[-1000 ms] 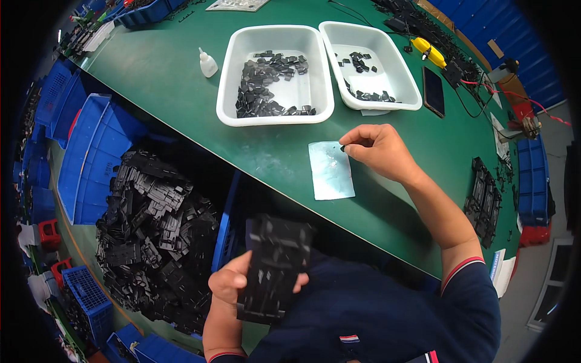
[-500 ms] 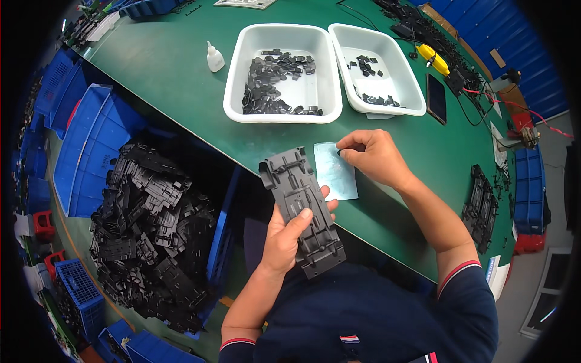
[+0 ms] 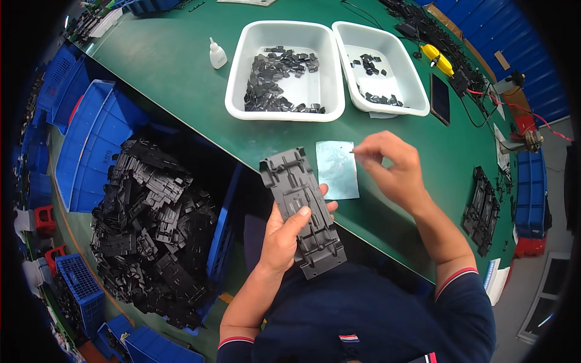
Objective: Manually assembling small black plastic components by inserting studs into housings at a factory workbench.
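My left hand [image 3: 282, 241] is wrapped round a long black moulded plastic part [image 3: 304, 212], with the thumb lying on its ribbed face. The part is tilted, its top end leaning left, just off the table's near edge. To its right, my right hand [image 3: 394, 169] is closed in a pinch at the right edge of a pale silvery-blue sheet [image 3: 338, 172]. A tiny dark piece shows at its fingertips, mostly hidden by them. The sheet lies on the green table [image 3: 187, 85] and looks smeared and shiny.
Two white tubs [image 3: 235, 85] [image 3: 422, 91] hold small black pieces. A white squeeze bottle [image 3: 217, 55] stands left of them. A phone [image 3: 440, 100] and black moulded parts [image 3: 482, 209] lie at right. Below left, a blue crate [image 3: 91, 151] adjoins a heap of black parts [image 3: 151, 236].
My right hand has moved slightly right, from over the sheet to its right edge, still pinching. The left hand and the black part have hardly moved.
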Tool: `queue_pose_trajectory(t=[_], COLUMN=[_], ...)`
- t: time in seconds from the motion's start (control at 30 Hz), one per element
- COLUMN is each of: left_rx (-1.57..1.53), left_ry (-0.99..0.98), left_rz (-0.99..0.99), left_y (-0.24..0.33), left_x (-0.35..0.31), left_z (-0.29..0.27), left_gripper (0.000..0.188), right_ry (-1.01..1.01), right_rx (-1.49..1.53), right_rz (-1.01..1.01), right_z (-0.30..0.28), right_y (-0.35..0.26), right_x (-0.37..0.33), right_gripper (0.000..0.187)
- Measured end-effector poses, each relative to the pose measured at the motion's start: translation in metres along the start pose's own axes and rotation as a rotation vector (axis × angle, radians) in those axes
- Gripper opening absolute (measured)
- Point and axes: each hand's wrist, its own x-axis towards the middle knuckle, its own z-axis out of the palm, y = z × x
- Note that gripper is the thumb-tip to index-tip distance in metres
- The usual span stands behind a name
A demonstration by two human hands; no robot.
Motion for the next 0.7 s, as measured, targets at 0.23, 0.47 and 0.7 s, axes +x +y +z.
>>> queue_pose_trajectory(t=[0.23, 0.47, 0.7], left_rx=[-0.042, -0.002, 0.041], left_ry=[-0.006, 0.006, -0.046], left_rz=[0.196, 0.311, 0.367], left_y=[0.010, 0.011, 0.013], left_x=[-0.001, -0.004, -0.009], left_z=[0.011, 0.026, 0.035], left_gripper=[0.041, 0.038, 0.037], right_ry=[0.122, 0.142, 0.161], right_rx=[-0.049, -0.038, -0.033], right_rz=[-0.460, -0.536, -0.494], right_z=[-0.003, 0.004, 0.003], right_y=[-0.018, -0.017, -0.021], right_x=[-0.045, -0.067, -0.072], right_gripper=[0.037, 0.040, 0.040])
